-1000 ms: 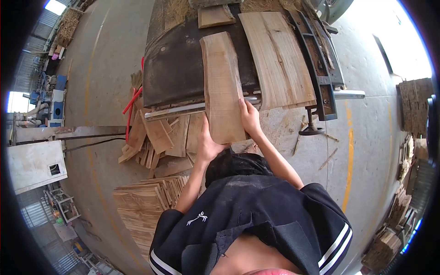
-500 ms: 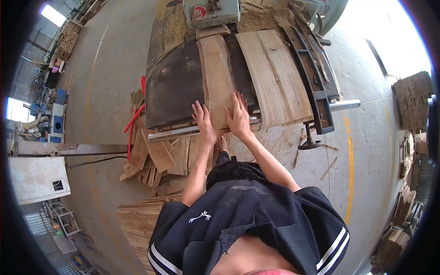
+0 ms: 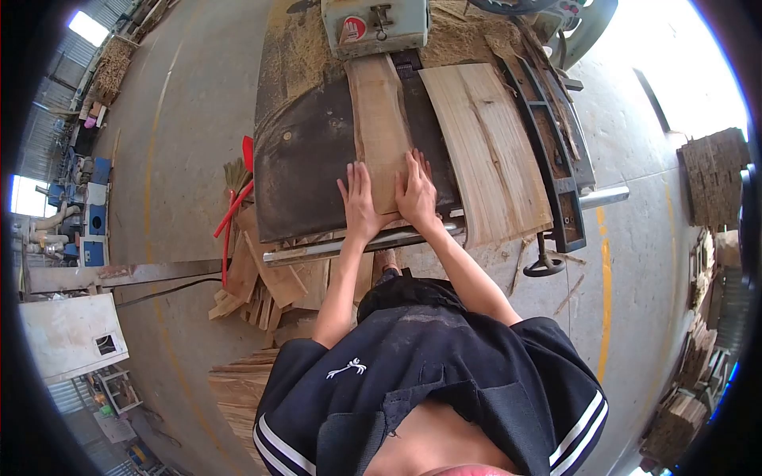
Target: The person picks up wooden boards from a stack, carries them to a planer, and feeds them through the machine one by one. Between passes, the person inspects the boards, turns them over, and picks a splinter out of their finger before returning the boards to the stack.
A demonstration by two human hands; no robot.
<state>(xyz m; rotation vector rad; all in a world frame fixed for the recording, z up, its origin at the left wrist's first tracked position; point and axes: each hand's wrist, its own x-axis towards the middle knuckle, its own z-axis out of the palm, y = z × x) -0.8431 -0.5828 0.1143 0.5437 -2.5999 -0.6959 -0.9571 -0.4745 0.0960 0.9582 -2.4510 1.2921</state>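
A long wooden board (image 3: 379, 119) with rough, darker edges lies flat on the dark machine table (image 3: 309, 166). Its far end reaches the grey-green saw housing (image 3: 373, 32), which carries a red hand sign. My left hand (image 3: 360, 208) touches the board's near left edge, fingers stretched forward. On the near right edge rests my right hand (image 3: 417, 194), its fingers also extended, with the thumb over the board. Neither hand wraps around the wood. To the right of the board lies a wider stack of planks (image 3: 488, 151), apart from both hands.
A black metal fence (image 3: 548, 143) with a handwheel (image 3: 544, 265) borders the table's right side. Sawdust (image 3: 298, 59) covers the back. Wood offcuts (image 3: 258, 270) and red bars (image 3: 232, 210) stand at the left, with stacked boards (image 3: 238, 389) on the floor nearer me.
The board has slid forward, its far end now at the saw housing, with both hands following along it. The view has shifted slightly. The plank stack still lies beside it.
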